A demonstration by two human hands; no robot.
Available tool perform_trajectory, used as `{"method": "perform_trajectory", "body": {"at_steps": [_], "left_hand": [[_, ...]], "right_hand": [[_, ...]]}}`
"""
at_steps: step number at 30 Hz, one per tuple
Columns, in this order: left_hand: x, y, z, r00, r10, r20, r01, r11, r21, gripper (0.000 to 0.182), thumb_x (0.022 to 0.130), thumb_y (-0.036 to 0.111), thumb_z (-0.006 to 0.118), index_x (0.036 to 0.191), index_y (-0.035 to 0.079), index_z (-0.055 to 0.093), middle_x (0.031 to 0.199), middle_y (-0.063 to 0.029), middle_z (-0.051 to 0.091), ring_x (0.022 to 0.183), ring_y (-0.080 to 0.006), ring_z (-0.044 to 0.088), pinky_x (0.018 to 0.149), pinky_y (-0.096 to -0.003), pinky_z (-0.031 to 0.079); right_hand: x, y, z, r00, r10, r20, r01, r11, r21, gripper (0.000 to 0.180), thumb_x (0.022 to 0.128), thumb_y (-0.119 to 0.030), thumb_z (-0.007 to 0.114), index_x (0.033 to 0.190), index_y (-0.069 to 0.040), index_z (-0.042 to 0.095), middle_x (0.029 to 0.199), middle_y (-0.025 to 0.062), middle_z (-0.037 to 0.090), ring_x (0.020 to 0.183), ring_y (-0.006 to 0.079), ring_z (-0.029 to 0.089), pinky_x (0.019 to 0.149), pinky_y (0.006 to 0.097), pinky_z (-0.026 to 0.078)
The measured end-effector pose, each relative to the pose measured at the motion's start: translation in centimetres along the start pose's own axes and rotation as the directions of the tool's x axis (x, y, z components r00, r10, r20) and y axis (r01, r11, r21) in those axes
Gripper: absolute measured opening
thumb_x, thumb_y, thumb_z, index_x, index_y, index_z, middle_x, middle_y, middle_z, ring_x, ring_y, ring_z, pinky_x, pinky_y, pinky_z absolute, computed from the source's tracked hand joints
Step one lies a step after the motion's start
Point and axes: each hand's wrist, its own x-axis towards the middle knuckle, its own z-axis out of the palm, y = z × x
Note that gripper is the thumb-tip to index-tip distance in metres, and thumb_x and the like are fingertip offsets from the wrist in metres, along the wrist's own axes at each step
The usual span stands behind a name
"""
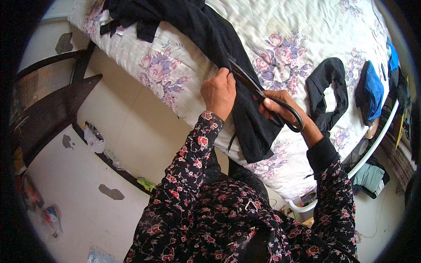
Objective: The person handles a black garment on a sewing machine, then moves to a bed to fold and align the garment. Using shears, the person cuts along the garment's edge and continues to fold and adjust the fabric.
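Black cloth, apparently a garment leg [213, 36], lies across a bed with a floral sheet [279, 69]. My left hand [219, 92] grips the cloth's edge with closed fingers. In my right hand [283, 107] is a pair of large scissors [291, 115], their dark handles around my fingers. The blades are apart and point up and left along the cloth, close beside my left hand; part of the lower blade is hard to make out against the black. Below the blades the cloth's end hangs towards the bed's near edge.
A looped black cloth piece [342, 88] and a blue cloth [375, 92] lie on the bed at the right. Small black scraps [147, 31] lie at the upper left. A white metal bed rail [371, 148] curves along the right. Dark wooden furniture [49, 121] stands at the left.
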Motion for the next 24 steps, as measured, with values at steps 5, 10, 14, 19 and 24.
{"method": "perform_trajectory", "body": {"at_steps": [5, 10, 14, 19, 24], "left_hand": [[-0.4, 0.4, 0.1, 1.000, 0.004, 0.012, -0.004, 1.000, -0.022, 0.017, 0.084, 0.018, 0.054, 0.074, 0.005, 0.053, 0.068, -0.0181, 0.058, 0.065, -0.0391, 0.057, 0.057, -0.0485, 0.042], [-0.8, 0.9, 0.2, 1.000, -0.003, -0.014, 0.002, 0.996, -0.086, 0.017, 0.084, 0.018, 0.054, 0.074, 0.004, 0.054, 0.065, -0.0198, 0.056, 0.062, -0.0400, 0.055, 0.055, -0.0468, 0.041], [-0.7, 1.0, 0.2, 1.000, 0.001, -0.001, -0.001, 0.997, -0.078, 0.016, 0.084, 0.018, 0.055, 0.075, 0.005, 0.055, 0.064, -0.0196, 0.056, 0.062, -0.0401, 0.056, 0.055, -0.0472, 0.041], [-0.7, 1.2, -0.2, 0.997, -0.032, 0.076, 0.034, 0.999, -0.032, 0.014, 0.083, 0.014, 0.054, 0.073, 0.005, 0.051, 0.070, -0.0159, 0.059, 0.068, -0.0379, 0.058, 0.059, -0.0487, 0.043], [-0.6, 1.3, -0.1, 0.999, -0.005, 0.036, 0.007, 0.999, -0.037, 0.012, 0.081, 0.012, 0.055, 0.072, 0.005, 0.051, 0.069, -0.0155, 0.059, 0.067, -0.0380, 0.058, 0.059, -0.0488, 0.043]], "right_hand": [[0.8, 0.3, 0.5, 0.998, -0.025, -0.056, 0.024, 1.000, -0.005, 0.054, 0.087, -0.048, 0.056, 0.106, 0.003, 0.056, 0.072, 0.0034, 0.058, 0.061, 0.0083, 0.053, 0.056, 0.0203, 0.043], [1.9, -0.2, 1.8, 0.987, -0.078, -0.138, 0.076, 0.997, -0.018, 0.047, 0.091, -0.045, 0.052, 0.100, 0.001, 0.057, 0.073, 0.0024, 0.058, 0.061, 0.0077, 0.053, 0.055, 0.0205, 0.042], [2.6, -0.7, 2.5, 0.975, -0.078, -0.210, 0.078, 0.997, -0.009, 0.044, 0.090, -0.044, 0.054, 0.092, -0.001, 0.060, 0.066, 0.0000, 0.054, 0.061, 0.0076, 0.051, 0.055, 0.0237, 0.042], [3.2, -1.2, 2.8, 0.967, -0.129, -0.222, 0.123, 0.992, -0.041, 0.044, 0.093, -0.044, 0.049, 0.091, -0.001, 0.058, 0.070, 0.0012, 0.057, 0.060, 0.0078, 0.052, 0.053, 0.0223, 0.041], [3.3, -1.4, 2.9, 0.974, -0.088, -0.207, 0.082, 0.996, -0.041, 0.045, 0.094, -0.044, 0.047, 0.089, -0.001, 0.057, 0.070, 0.0014, 0.056, 0.057, 0.0072, 0.051, 0.050, 0.0209, 0.039]]}}
